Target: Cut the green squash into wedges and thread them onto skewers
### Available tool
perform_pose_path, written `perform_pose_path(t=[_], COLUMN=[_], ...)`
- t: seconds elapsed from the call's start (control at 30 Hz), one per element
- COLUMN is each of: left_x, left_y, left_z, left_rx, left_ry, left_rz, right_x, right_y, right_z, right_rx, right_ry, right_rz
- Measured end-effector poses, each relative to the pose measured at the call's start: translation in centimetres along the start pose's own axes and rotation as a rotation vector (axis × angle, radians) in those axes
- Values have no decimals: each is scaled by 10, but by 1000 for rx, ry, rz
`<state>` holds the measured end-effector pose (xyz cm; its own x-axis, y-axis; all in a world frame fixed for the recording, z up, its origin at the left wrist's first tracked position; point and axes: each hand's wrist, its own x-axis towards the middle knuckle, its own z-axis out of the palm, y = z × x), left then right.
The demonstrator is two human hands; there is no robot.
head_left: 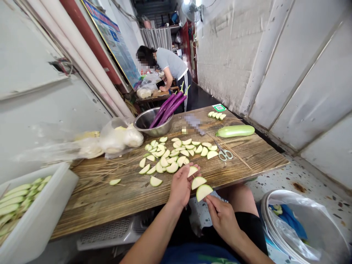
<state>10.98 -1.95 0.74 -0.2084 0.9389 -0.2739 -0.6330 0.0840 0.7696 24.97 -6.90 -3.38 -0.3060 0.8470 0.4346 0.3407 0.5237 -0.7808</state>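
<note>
My left hand [180, 185] is closed on a half-round zucchini slice [191, 171] with green skin, over the table's near edge. Two more slices, a middle one [198, 182] and a near one [204, 192], line up below it on a thin wooden skewer, which is mostly hidden. Pinched fingers of my right hand [224, 216] grip the skewer's near end, close against the lowest slice. Beyond my hands, a loose heap of cut zucchini slices [172, 167] covers the middle of the wooden table [118, 205]. One lone slice [156, 181] lies nearest my left hand.
Scissors [225, 154], loose skewers [238, 156] and a whole zucchini [235, 131] lie right. A steel bowl [154, 124] holds purple eggplants [169, 110]. At left stands a white bin [55, 205] of skewered slices; a lined bucket [275, 220] is lower right. Another person [172, 64] bends over a table behind.
</note>
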Motion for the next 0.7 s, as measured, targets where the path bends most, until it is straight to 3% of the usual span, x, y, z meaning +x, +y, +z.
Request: perform_pose_path(t=[0.33, 0.7], left_x=[-6, -7], left_y=[-6, -16], left_z=[5, 2], left_rx=[19, 4], left_ry=[-13, -27], left_rz=[-23, -33], right_x=[-9, -11], right_y=[0, 1], right_z=[5, 9], right_rx=[37, -3], right_ry=[-38, 1], right_rz=[106, 91])
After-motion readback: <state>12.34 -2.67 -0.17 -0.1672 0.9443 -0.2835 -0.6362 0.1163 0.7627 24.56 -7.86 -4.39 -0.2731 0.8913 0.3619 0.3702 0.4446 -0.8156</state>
